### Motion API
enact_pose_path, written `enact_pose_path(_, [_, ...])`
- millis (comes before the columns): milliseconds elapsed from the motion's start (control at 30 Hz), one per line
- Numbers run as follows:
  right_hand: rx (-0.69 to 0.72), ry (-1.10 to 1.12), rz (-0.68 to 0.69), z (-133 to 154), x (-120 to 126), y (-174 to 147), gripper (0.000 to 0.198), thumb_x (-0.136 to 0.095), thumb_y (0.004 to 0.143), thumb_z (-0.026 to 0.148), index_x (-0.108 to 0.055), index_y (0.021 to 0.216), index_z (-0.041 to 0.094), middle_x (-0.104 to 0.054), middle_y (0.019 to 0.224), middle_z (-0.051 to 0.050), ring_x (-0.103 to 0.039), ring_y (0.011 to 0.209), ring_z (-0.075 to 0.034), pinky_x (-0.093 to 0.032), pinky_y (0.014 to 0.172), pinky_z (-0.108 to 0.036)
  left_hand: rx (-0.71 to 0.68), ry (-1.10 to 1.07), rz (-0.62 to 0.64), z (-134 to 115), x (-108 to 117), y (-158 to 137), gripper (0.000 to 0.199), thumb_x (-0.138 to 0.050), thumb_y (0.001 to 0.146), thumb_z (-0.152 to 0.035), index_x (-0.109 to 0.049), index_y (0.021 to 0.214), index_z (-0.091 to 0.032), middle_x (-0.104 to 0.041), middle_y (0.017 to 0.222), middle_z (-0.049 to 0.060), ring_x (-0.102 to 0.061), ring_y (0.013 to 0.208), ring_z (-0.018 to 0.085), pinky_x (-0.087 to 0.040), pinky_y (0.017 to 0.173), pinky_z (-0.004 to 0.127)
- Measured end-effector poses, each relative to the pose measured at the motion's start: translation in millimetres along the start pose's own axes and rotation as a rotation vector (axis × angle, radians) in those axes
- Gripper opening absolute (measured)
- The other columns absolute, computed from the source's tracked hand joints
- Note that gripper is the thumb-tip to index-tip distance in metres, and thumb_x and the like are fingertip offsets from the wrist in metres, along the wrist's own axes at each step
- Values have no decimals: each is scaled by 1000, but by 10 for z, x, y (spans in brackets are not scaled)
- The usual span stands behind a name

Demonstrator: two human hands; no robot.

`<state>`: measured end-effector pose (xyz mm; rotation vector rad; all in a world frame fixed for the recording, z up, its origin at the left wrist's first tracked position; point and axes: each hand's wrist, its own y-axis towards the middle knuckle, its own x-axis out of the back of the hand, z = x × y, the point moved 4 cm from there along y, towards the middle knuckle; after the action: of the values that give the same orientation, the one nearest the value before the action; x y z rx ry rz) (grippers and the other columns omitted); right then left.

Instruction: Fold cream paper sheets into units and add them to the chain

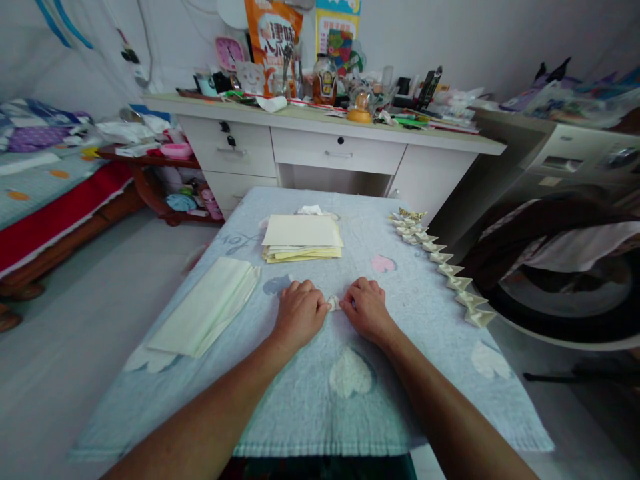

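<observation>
A small folded piece of pale paper point(334, 304) lies low over the cloth, pinched at both ends. My left hand point(302, 308) is closed on its left end, and my right hand point(366, 307) grips the right end; the fingers hide much of it. Just beyond the hands sits a stack of cream and yellow paper sheets point(303, 232). Left of my left hand rests a sheaf of folded pale-green paper point(205, 310). Along the right side runs a row of folded pointed paper pieces point(450, 270), one behind another.
A blue cloth with heart patterns point(285, 413) covers the table. Beyond it stands a white desk point(340, 143) crowded with jars, a clock and packets. A washing machine point(570, 173) is close on the right, a bed point(55, 193) on the left.
</observation>
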<state>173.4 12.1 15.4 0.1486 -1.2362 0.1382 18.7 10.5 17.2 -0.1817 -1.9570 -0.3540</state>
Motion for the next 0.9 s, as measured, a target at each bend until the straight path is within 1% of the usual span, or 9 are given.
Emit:
enact_pose_path(133, [2,-16,4,13,3,-6,19,-57,88,35,-64,80,19,-55,99,-7,-44,96,-23,-30,79,-35,23,-20,10,23,-5,-1,20,-61,82,-37,-64,70,-21,-60,87,4,-50,91,23,-33,76,35])
enact_pose_path(267, [-2,-37,7,20,14,-19,18,-57,87,35,-62,81,19,-54,99,-8,-44,96,-24,-31,78,-36,55,-65,-10,82,-28,11,17,-68,75,-40,-65,77,-24,-59,88,2,-50,91,24,-34,79,36])
enact_pose_path(400, [6,-42,2,25,16,-24,17,-56,87,35,-62,84,20,-54,100,-8,-43,95,-24,-31,79,-37,75,-116,19,114,-23,31,12,-68,75,-36,-67,82,-26,-60,89,1,-51,92,23,-34,81,37])
enact_pose_path(467, [4,-43,8,22,8,-23,17,-56,87,35,-63,84,20,-54,100,-8,-43,96,-24,-31,79,-37,37,-174,26,105,4,51,12,-65,77,-29,-68,89,-26,-61,89,1,-53,92,22,-35,83,36])
enact_pose_path(567, [5,-48,10,19,1,-20,18,-55,87,35,-63,84,20,-53,101,-8,-43,97,-24,-31,80,-36,-76,-276,23,79,33,91,20,-58,83,-23,-70,98,-26,-63,89,3,-54,93,20,-37,86,35])
enact_pose_path(633, [7,-49,5,19,3,-16,18,-55,87,35,-63,82,20,-54,100,-8,-43,96,-24,-31,80,-37,-158,-318,26,64,22,114,21,-54,86,-23,-71,98,-25,-64,91,3,-54,94,20,-38,87,34])
enact_pose_path(700, [10,-50,2,21,7,-12,19,-56,87,36,-63,81,19,-54,100,-8,-44,96,-24,-31,79,-37,-224,-328,55,49,-16,129,19,-55,87,-25,-72,96,-25,-65,90,3,-55,92,19,-39,86,33])
enact_pose_path(767, [10,-51,5,21,11,-7,20,-56,87,36,-63,81,19,-54,101,-9,-44,96,-24,-31,80,-37,-254,-307,83,39,-58,133,18,-58,87,-27,-73,96,-25,-66,88,3,-55,90,18,-39,85,33])
enact_pose_path(900, [-1,-55,20,6,18,-5,21,-56,88,37,-64,82,19,-54,102,-9,-44,96,-24,-32,80,-38,-242,-258,91,33,-86,127,18,-59,87,-29,-73,98,-26,-67,89,3,-55,91,19,-39,84,33])
